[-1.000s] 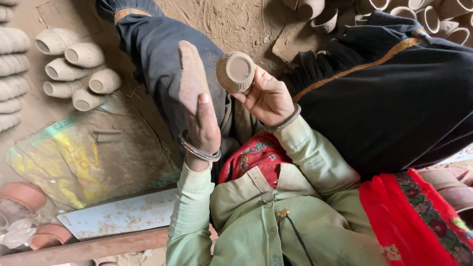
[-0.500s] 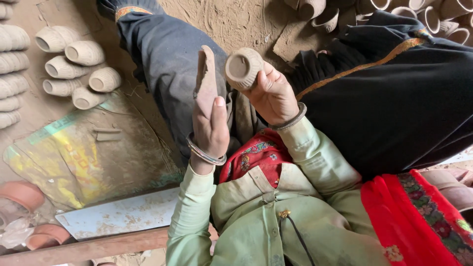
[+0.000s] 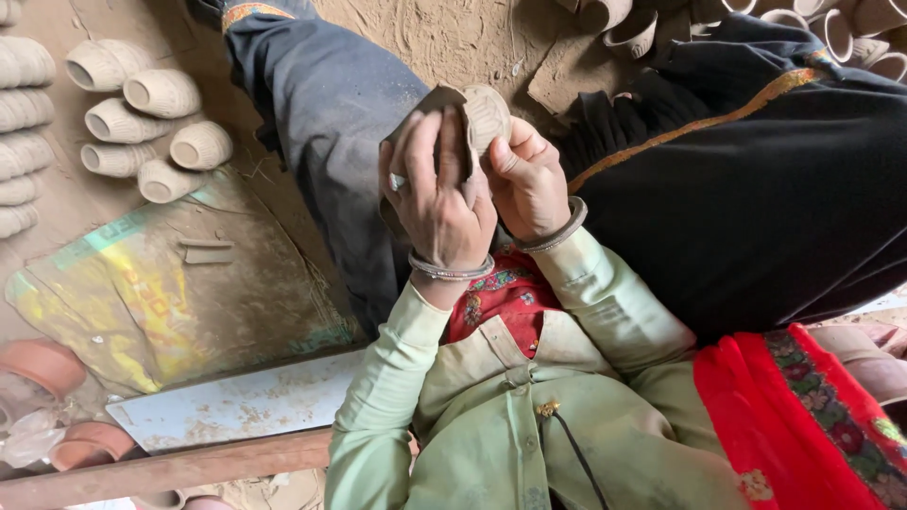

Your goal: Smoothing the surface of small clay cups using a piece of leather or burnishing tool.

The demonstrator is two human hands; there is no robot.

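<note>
My right hand (image 3: 531, 181) grips a small unfired clay cup (image 3: 487, 113) and holds it up over my dark-clothed knees. My left hand (image 3: 439, 200), with bangles on the wrist and a ring on one finger, presses a flat brown sheet (image 3: 422, 106) against the cup's side. The fingers of the left hand cover part of the sheet and hide the cup's left side. The two hands touch each other around the cup.
Grey unfired clay cups (image 3: 142, 123) lie in rows on the dirt floor at the upper left, and more cups (image 3: 831, 24) sit at the upper right. A yellow-green sack (image 3: 161, 293), a white board (image 3: 236, 406), a wooden bar (image 3: 161, 467) and terracotta cups (image 3: 42, 364) lie at the lower left.
My left hand has swung right with the flat sheet, from apart to pressed onto the cup. My right hand has turned the cup, so its mouth no longer faces me.
</note>
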